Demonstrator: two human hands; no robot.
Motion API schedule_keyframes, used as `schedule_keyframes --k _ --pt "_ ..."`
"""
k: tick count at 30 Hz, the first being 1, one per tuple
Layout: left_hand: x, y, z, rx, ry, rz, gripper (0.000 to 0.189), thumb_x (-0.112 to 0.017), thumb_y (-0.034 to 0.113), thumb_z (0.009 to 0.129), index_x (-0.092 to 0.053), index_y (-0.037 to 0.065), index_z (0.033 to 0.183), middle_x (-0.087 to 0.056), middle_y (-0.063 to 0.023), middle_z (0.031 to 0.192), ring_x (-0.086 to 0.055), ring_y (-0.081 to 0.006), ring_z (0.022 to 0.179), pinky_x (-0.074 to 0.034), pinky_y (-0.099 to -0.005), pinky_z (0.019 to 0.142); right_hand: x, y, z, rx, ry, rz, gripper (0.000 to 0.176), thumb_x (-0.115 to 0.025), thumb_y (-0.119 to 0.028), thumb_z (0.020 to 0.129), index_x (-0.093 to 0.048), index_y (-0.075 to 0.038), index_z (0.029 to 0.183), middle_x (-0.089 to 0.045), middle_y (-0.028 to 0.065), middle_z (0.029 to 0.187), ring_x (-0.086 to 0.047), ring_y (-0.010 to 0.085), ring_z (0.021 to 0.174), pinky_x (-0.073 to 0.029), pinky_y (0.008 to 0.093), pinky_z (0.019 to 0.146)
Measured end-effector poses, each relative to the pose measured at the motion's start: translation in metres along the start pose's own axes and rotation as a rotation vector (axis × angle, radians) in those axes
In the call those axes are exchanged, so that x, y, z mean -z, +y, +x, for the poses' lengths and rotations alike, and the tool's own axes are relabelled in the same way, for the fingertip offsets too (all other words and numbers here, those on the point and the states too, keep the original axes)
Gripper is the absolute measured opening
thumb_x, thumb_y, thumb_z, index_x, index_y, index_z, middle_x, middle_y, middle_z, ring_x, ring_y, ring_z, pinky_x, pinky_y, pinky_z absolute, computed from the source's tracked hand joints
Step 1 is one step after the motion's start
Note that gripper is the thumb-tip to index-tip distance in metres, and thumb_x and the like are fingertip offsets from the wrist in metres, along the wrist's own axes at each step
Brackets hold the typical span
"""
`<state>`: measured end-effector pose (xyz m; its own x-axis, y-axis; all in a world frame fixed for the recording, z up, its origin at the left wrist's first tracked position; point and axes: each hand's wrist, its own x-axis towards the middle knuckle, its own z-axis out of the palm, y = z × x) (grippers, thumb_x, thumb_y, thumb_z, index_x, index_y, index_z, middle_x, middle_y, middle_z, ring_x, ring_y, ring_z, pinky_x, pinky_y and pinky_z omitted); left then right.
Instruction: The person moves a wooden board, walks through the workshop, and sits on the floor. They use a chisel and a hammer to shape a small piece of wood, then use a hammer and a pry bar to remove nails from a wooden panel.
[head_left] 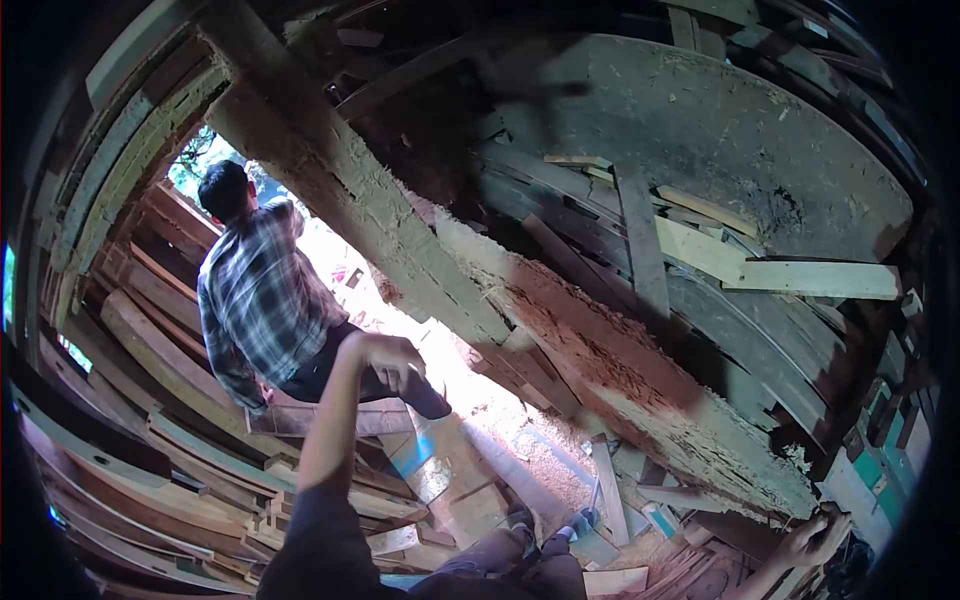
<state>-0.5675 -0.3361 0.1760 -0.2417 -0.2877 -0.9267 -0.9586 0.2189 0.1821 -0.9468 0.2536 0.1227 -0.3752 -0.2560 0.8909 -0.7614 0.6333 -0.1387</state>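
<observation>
Your left hand (385, 358) curled, left of beam (610, 345); swing could hit co-worker (265, 285). Right hand (815, 541) by beam's lower end; splinters may cut you. Can't tell either grip.

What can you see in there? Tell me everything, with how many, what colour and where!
Beam: maybe one, joins unclear; brown and grey; slanting across the middle
Panel: one, grey, upper right
Pale planks: at least two, yellowish, right, below the panel
Old boards: too many to count, mostly brown, stacked along the left
Green scraps: a few, green, far right edge
Wood chips: uncountable, pale, on the ground, lower middle
Other person: one, dark checked shirt, left of the beam
Legs: two, greyish, bottom middle
Left hand: one, bare, raised left of centre
Right hand: one, bare, lower right, near the beam's end
</observation>
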Motion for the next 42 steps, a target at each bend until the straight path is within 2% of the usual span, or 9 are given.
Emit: schedule_keyframes --k 4,7,11,14,16,21,23,29,42 --pt "-0.085 0.067 -0.066 -0.675 0.147 0.091 0.035 -0.059 0.02 0.09 -0.057 0.004 0.12 -0.068 -0.0066 0.081 -0.067 -0.0147 0.07 -0.054 -0.0274 0.063 -0.001 0.0 0.002 0.028 0.02 0.011 0.028 -0.049 -0.017 0.095 -0.053 0.009 0.085 -0.052 0.0158 0.073 -0.05 0.0292 0.066 -0.04 0.0383 0.06" --pt "-0.104 0.127 -0.089 -1.144 0.325 0.165 0.034 -0.062 0.011 0.084 -0.062 0.005 0.117 -0.068 -0.012 0.1 -0.067 -0.0191 0.08 -0.053 -0.0316 0.073 0.0 0.002 0.003 0.057 0.015 -0.015 0.03 -0.05 -0.019 0.095 -0.054 0.008 0.083 -0.053 0.0148 0.073 -0.05 0.0292 0.065 -0.04 0.0384 0.06" --pt "-0.123 0.22 -0.068 -1.655 0.947 0.044 0.029 -0.066 0.01 0.079 -0.063 0.006 0.108 -0.062 -0.0068 0.082 -0.061 -0.0232 0.075 -0.051 -0.0373 0.071 0.002 0.002 -0.002 -0.05 -0.008 0.004 0.032 -0.051 -0.021 0.095 -0.056 0.008 0.081 -0.053 0.0137 0.072 -0.05 0.0293 0.065 -0.041 0.0394 0.062" --pt "-0.134 0.272 -0.045 -1.68 1.088 0.073 0.026 -0.066 0.011 0.078 -0.065 0.007 0.104 -0.063 -0.0079 0.084 -0.061 -0.0244 0.076 -0.05 -0.0347 0.072 0.001 0.0 0.0 -0.014 0.014 0.002 0.032 -0.051 -0.021 0.096 -0.056 0.008 0.082 -0.053 0.0133 0.071 -0.05 0.0283 0.064 -0.04 0.0386 0.062" --pt "-0.14 0.288 -0.035 -1.588 1.403 0.314 0.022 -0.065 0.019 0.079 -0.066 0.01 0.099 -0.063 -0.0066 0.083 -0.06 -0.0242 0.076 -0.049 -0.0348 0.071 0.0 -0.001 0.002 -0.002 0.022 -0.002 0.032 -0.051 -0.02 0.096 -0.057 0.008 0.082 -0.054 0.0133 0.072 -0.049 0.0275 0.064 -0.04 0.0377 0.061" --pt "-0.143 0.281 -0.027 -1.457 1.376 0.324 0.022 -0.061 0.03 0.081 -0.065 0.011 0.092 -0.063 -0.0044 0.076 -0.061 -0.0214 0.075 -0.047 -0.0341 0.071 0.001 -0.003 0.003 0.0 0.016 0.042 0.031 -0.051 -0.018 0.096 -0.057 0.009 0.083 -0.056 0.0145 0.073 -0.05 0.0269 0.065 -0.04 0.0372 0.06" --pt "-0.143 0.281 -0.028 -1.431 1.333 0.4 0.022 -0.061 0.031 0.08 -0.066 0.011 0.089 -0.064 -0.0043 0.075 -0.062 -0.0217 0.074 -0.047 -0.035 0.072 -0.001 -0.007 0.002 -0.073 0.047 -0.009 0.035 -0.046 -0.021 0.095 -0.057 0.005 0.075 -0.057 0.014 0.069 -0.051 0.0313 0.066 -0.042 0.0428 0.07" --pt "-0.144 0.281 -0.035 -1.338 1.258 0.4 0.019 -0.061 0.027 0.081 -0.067 0.011 0.089 -0.066 -0.0048 0.087 -0.062 -0.021 0.084 -0.045 -0.0358 0.075 -0.001 -0.002 0.001 0.013 0.051 0.017 0.032 -0.05 -0.019 0.096 -0.057 0.009 0.083 -0.057 0.0156 0.073 -0.051 0.029 0.066 -0.04 0.0388 0.062" --pt "-0.147 0.283 -0.034 -1.333 1.423 0.408 0.02 -0.063 0.03 0.077 -0.067 0.012 0.085 -0.057 -0.0049 0.077 -0.054 -0.0215 0.084 -0.039 -0.0357 0.078 0.0 -0.005 0.0 -0.031 0.042 0.048 0.034 -0.05 -0.022 0.096 -0.058 0.008 0.082 -0.057 0.0142 0.072 -0.051 0.0289 0.066 -0.042 0.0399 0.066"
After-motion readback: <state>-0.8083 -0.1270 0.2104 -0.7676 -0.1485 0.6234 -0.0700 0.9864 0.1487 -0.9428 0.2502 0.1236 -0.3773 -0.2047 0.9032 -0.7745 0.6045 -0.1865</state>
